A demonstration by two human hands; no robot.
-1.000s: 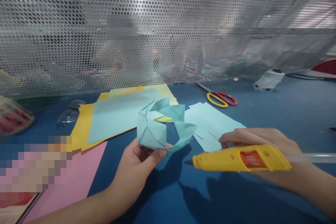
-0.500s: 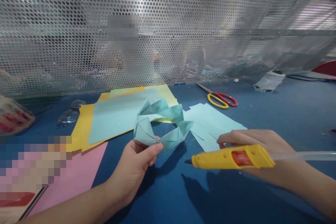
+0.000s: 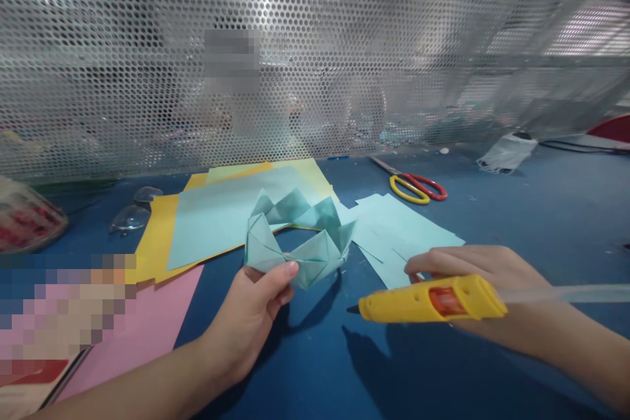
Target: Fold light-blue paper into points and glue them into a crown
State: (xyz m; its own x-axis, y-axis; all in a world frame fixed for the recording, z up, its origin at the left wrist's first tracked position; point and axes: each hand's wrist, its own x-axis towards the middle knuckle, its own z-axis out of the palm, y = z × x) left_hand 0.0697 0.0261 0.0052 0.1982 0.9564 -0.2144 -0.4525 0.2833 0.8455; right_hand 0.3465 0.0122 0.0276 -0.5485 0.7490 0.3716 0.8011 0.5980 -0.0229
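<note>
Pinched between the thumb and fingers of my left hand (image 3: pixel 253 315) is a folded light-blue paper crown (image 3: pixel 310 256), a ring with pointed peaks along its top. It is held above the blue table, a little tilted. My right hand (image 3: pixel 472 269) is wrapped round a yellow hot glue gun (image 3: pixel 433 300), partly hidden behind it. The gun's dark nozzle points left, below and to the right of the crown, apart from it. A clear glue stick (image 3: pixel 566 293) juts from the gun's back end.
Light-blue paper pieces (image 3: pixel 403 230) lie behind my right hand, with scissors (image 3: pixel 413 188) beyond. Blue, yellow and pink sheets (image 3: pixel 221 216) spread to the left, near eyeglasses (image 3: pixel 130 218). A white bundle (image 3: pixel 506 152) sits far right. A perforated metal screen (image 3: pixel 315 65) closes off the back.
The crown has tipped and turned in my left hand, shifting slightly left, so its peaks stand more upright. The glue gun has barely moved, slightly lower.
</note>
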